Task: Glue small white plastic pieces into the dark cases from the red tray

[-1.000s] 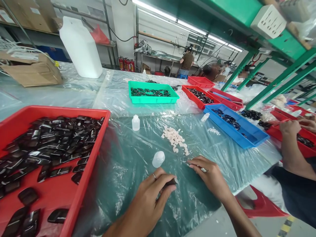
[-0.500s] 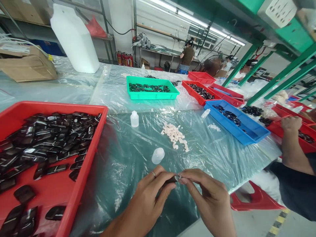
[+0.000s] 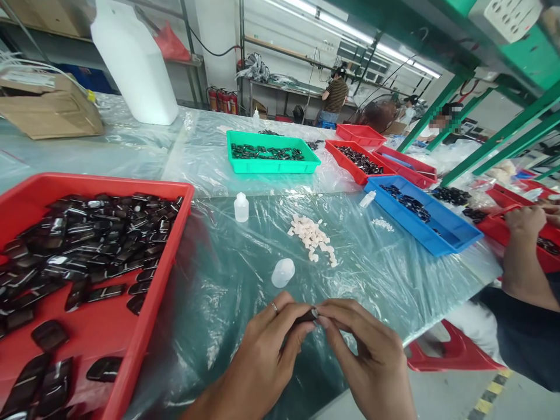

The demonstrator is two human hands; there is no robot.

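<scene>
My left hand (image 3: 266, 344) is closed, thumb and fingers pinching a dark glossy plastic piece (image 3: 304, 317) above the table. My right hand (image 3: 371, 350) is closed too, its fingertips meeting at the right end of that piece. A small whitish bit (image 3: 314, 313) shows at this end, against the right fingertips; its exact shape is too small to make out. Just beyond the hands stands a translucent cup (image 3: 283, 273), slightly tilted in view. Behind it lies a loose heap of small cream-white pieces (image 3: 310, 233). To the left, a red tray (image 3: 164, 291) holds many similar dark pieces (image 3: 105, 239).
A small white bottle (image 3: 241, 208) stands beyond the cup, and another squeeze bottle (image 3: 367, 199) lies near the blue tray (image 3: 455, 248). Farther back are a green tray (image 3: 273, 167) and a large white jug (image 3: 135, 64). A co-worker's arm (image 3: 525, 256) reaches into a red tray at right.
The right fingertips have come closer against the dark piece's end, and the whitish bit now sits at that end. The whole view has shifted slightly; the left hand keeps its hold.
</scene>
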